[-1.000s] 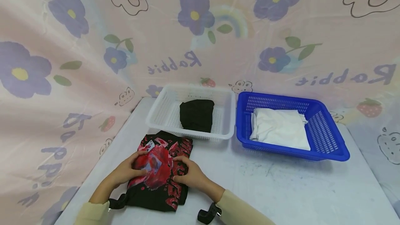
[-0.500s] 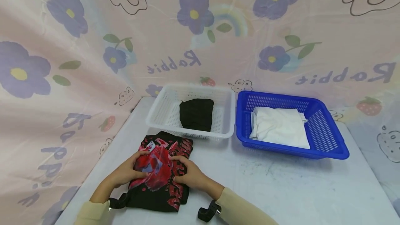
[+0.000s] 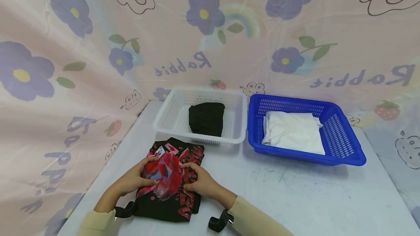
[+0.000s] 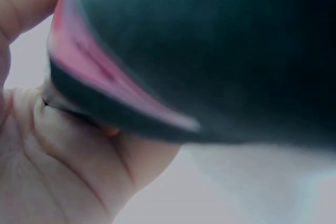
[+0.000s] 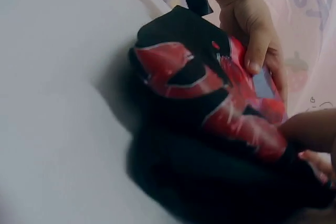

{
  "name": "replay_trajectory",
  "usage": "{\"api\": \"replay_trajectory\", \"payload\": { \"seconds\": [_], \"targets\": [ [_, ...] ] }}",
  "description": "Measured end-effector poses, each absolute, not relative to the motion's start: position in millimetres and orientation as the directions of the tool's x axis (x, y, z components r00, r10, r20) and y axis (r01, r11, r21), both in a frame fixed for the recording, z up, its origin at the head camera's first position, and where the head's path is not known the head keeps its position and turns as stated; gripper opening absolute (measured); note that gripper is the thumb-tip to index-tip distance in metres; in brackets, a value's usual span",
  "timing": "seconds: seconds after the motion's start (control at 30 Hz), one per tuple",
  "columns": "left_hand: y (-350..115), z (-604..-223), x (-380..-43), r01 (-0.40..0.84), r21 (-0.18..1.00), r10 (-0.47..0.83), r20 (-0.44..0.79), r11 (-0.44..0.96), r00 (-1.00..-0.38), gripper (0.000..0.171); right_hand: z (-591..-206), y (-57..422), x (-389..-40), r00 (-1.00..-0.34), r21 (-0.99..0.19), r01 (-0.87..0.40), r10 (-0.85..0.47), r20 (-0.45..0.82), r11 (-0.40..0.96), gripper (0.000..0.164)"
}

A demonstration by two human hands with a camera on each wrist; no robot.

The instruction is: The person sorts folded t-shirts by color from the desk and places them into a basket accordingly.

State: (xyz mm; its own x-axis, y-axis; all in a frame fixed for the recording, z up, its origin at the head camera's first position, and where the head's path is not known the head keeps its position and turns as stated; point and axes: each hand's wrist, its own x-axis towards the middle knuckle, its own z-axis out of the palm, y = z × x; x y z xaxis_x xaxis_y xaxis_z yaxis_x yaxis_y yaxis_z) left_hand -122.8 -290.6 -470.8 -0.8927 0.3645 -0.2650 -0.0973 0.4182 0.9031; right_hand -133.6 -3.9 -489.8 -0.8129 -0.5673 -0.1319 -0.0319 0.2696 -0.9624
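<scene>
A folded black T-shirt [image 3: 168, 178] with a large red print lies on the table in the head view. My left hand [image 3: 132, 180] grips its left side, thumb and forefinger over the print. On the opposite side my right hand [image 3: 204, 183] holds the shirt in the same way. Close up in the left wrist view, the dark layered edge of the T-shirt [image 4: 210, 51] sits against the palm of the left hand [image 4: 63, 166]. The right wrist view has the thick folded side of the T-shirt [image 5: 173, 69], and fingers of the right hand [image 5: 315, 129] at its edge.
Behind the shirt stands a white basket [image 3: 160, 123] holding a folded black garment [image 3: 207, 119]. Right of it is a blue basket [image 3: 344, 137] with a folded white garment [image 3: 293, 132]. A printed curtain [image 3: 210, 46] hangs behind the white table [image 3: 279, 199].
Both hands and the T-shirt have shifted slightly to the right. The grip on the shirt looks the same, and the baskets stay in place.
</scene>
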Motion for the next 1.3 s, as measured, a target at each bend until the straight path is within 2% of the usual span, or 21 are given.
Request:
{"api": "replay_trajectory", "payload": {
  "seconds": [0.2,0.4,0.6,0.8,1.03,1.3],
  "targets": [
    [-292,-473,-120,-0.112,0.904,0.364,-0.276,0.412,-0.89,0.08,-488,-8,-131,-0.842,-0.945,-0.001,-0.509,-0.176,0.328,0.061],
    [-288,-473,-122,-0.113,0.907,0.378,-0.279,0.405,-0.883,0.082,-488,-8,-133,-0.8,-0.972,0.062,-0.57,-0.185,0.229,0.074],
    [-288,-474,-124,-0.106,0.903,0.371,-0.275,0.416,-0.887,0.081,-495,-8,-140,-0.762,-0.983,0.076,-0.626,-0.166,0.168,0.079],
    [-287,-470,-125,-0.046,0.912,0.398,-0.223,0.409,-0.89,0.079,-496,-4,-143,-0.75,-0.988,0.09,-0.644,-0.152,0.128,0.081],
    [-285,-452,-121,0.003,0.931,0.413,-0.159,0.365,-0.897,0.077,-475,3,-140,-0.716,-0.992,0.124,-0.691,-0.096,0.009,0.083],
    [-277,-419,-117,0.103,0.938,0.44,-0.057,0.331,-0.896,0.073,-432,20,-138,-0.679,-0.999,0.03,-0.734,-0.01,-0.014,0.082]
  ]
}}
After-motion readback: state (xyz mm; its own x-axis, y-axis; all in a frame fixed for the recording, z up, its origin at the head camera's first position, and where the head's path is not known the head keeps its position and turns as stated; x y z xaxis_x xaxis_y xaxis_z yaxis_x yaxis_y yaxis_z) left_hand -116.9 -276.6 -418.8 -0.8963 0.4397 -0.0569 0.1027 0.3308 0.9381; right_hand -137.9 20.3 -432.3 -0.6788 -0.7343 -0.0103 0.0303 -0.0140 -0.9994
